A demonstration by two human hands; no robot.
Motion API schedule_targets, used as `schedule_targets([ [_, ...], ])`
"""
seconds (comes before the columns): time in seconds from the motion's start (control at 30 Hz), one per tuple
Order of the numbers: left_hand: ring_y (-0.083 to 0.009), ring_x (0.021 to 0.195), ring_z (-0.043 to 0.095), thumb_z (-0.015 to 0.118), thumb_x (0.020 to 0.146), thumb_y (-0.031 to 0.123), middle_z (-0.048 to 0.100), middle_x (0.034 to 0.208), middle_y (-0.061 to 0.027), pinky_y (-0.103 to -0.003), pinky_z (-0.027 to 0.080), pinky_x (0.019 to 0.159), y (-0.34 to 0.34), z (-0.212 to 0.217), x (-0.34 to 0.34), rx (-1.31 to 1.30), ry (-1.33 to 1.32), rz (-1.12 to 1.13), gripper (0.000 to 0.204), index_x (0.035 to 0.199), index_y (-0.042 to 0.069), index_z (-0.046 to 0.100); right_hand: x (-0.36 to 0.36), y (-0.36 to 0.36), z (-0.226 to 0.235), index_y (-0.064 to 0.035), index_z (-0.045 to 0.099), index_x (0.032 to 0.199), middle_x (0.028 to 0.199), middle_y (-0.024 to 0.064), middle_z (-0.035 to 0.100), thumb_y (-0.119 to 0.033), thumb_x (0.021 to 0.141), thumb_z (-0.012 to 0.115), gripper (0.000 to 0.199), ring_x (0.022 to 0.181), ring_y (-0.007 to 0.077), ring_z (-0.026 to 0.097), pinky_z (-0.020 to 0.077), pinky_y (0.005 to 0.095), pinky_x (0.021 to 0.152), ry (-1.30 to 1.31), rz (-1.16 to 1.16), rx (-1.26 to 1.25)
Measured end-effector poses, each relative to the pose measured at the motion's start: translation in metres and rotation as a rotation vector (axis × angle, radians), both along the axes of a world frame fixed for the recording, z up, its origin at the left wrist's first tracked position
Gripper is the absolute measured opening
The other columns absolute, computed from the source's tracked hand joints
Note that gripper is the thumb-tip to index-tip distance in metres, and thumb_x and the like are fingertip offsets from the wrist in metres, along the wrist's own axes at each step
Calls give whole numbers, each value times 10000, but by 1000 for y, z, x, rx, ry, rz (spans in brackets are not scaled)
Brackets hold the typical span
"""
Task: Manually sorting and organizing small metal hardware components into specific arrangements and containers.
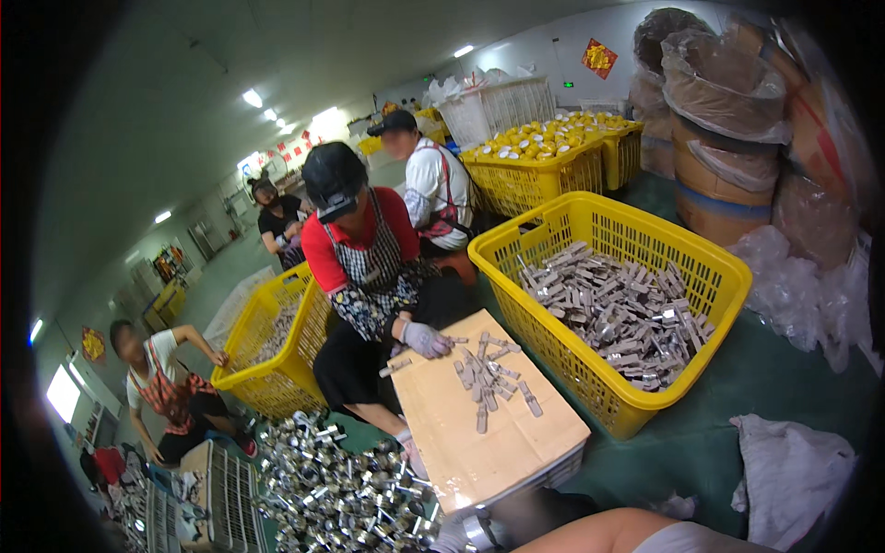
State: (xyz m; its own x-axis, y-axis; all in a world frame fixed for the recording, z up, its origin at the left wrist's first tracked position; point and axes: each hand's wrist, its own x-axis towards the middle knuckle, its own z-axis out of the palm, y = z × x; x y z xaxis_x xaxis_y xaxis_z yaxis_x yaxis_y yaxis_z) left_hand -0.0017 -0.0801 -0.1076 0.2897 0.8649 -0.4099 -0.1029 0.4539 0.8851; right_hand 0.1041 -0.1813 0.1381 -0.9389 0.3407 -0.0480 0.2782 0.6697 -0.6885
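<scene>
Left hand (458,532) gripping metal part (479,532), closed; right hand unseen. Risking: board (479,442) tipping, spilling clips (489,378).

Down at the bottom edge the wearer's own forearm (608,533) is cut off, and only the fingertips of one gloved hand (458,533) show beside a shiny metal ring (479,532); which hand it is I cannot say, and the other is out of sight. The cardboard sheet (479,433) hides whatever carries it, bar a sliver of grating at its near corner. The worker in the red shirt (364,244) has the far hand tucked behind the board. The metal pieces in the yellow basket (608,309) are too small to make out, perhaps clips. Dark fisheye rim swallows the corners.
</scene>
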Motion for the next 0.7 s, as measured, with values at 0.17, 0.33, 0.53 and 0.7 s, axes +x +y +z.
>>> schedule_targets([
  [0.17,-222,738,609,536,788,-1,622,867,-132,-334,516,722,26,27,-6,23,-9,13,120,886,-27,602,-6,-6,-7,-76,646,871,837,157,641,-220,709,597,222,789,313,627,495,422,654,48,-25,27],
  [0.33,-221,738,609,539,785,-4,623,866,-132,-332,516,719,40,33,1,-10,-48,10,122,886,-28,602,-1,-2,-2,-61,636,870,827,165,638,-212,692,617,235,777,319,627,496,423,652,59,6,70],
  [0.53,-220,737,609,542,782,-7,623,865,-131,-330,517,715,59,44,13,-37,-107,-2,123,887,-31,602,0,-4,6,-48,628,881,827,167,637,-206,684,632,252,780,322,626,496,427,659,44,-2,77],
  [0.7,-219,736,609,545,779,-10,623,864,-131,-328,517,712,71,59,13,-51,-144,0,125,888,-33,602,-3,-10,3,-32,625,873,833,169,636,-217,690,638,261,796,318,625,496,423,669,22,28,37],
])
